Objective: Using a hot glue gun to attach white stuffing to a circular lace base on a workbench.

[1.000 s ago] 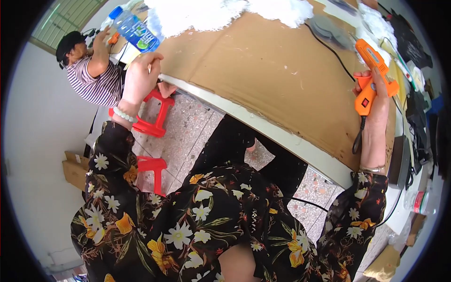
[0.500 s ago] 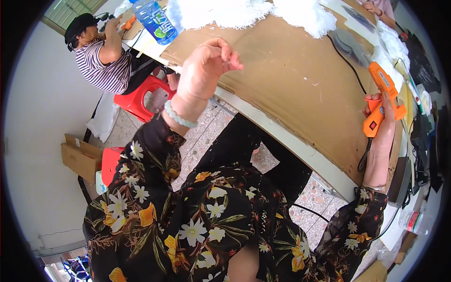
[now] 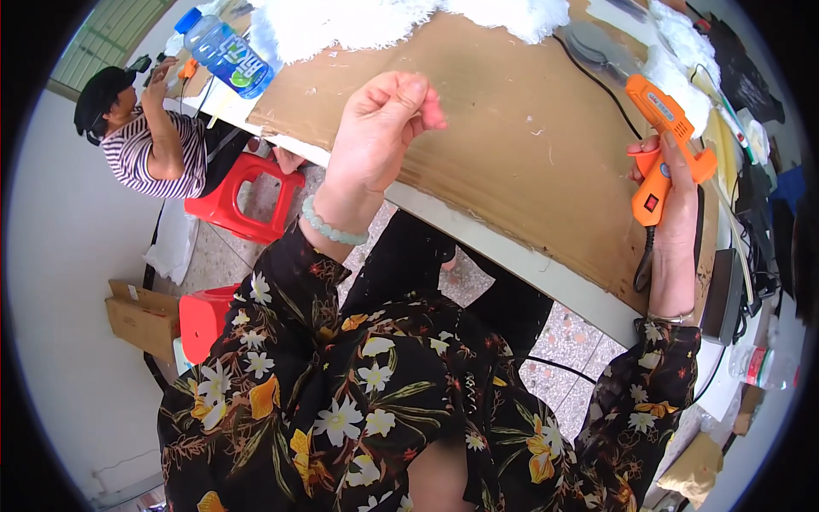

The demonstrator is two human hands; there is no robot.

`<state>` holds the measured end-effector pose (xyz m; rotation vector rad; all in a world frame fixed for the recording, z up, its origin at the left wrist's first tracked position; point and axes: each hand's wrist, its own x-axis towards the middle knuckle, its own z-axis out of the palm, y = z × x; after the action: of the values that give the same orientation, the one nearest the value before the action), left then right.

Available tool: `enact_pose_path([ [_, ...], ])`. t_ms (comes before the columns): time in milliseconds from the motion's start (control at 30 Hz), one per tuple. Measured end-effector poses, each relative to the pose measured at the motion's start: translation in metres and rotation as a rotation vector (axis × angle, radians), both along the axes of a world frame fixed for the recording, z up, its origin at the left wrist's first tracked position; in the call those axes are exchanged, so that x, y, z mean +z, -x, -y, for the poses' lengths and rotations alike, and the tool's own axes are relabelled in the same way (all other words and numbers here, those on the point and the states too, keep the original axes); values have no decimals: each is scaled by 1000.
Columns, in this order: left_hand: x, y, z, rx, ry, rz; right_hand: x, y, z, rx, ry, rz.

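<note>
My right hand [image 3: 680, 183] is wrapped around an orange hot glue gun [image 3: 655, 175] at the right side of the table. The gun has a red switch and a black cord at its lower end, and its front points up and away from me. Raised over the near edge of the table, my left hand [image 3: 386, 128] is closed, the thumb pressed to curled fingers. Whatever it may pinch is hidden or too small to make out. Beneath both hands lies a flat brown cardboard sheet [image 3: 503, 145].
White fluffy material [image 3: 341, 26] lies along the far edge. A blue drink bottle [image 3: 226, 55] stands far left; a clear bottle [image 3: 763, 367] is at the right. Cords and a black box [image 3: 723, 294] crowd the right edge. A person [image 3: 153, 141] sits left on a red stool [image 3: 247, 200].
The whole view has shifted, so most of the table and its things sit further left. My left thumb and fingers have drawn closer together. The glue gun stays in my right hand.
</note>
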<state>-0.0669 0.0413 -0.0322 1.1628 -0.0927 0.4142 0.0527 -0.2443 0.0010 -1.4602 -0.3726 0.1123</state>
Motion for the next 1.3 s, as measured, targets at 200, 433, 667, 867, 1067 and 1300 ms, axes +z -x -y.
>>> enact_pose_path([
  [200, -3, -8, 5, 116, 23, 51, 0, 0, 2, 55, -2, -20],
  [433, 4, -8, 6, 146, 51, 37, 0, 3, -2, -7, -2, -28],
  [667, 10, 0, -7, 171, -51, 25, 0, 5, -1, 10, -13, -47],
  [867, 17, -1, -8, 178, 66, 15, 3, 8, -1, -27, 6, -64],
  [1067, 0, 15, -45, 176, 86, 55, -2, 2, 1, 29, 7, -39],
  [1300, 16, 31, -63, 613, -180, 96, -3, 0, 0, 34, 3, -52],
])
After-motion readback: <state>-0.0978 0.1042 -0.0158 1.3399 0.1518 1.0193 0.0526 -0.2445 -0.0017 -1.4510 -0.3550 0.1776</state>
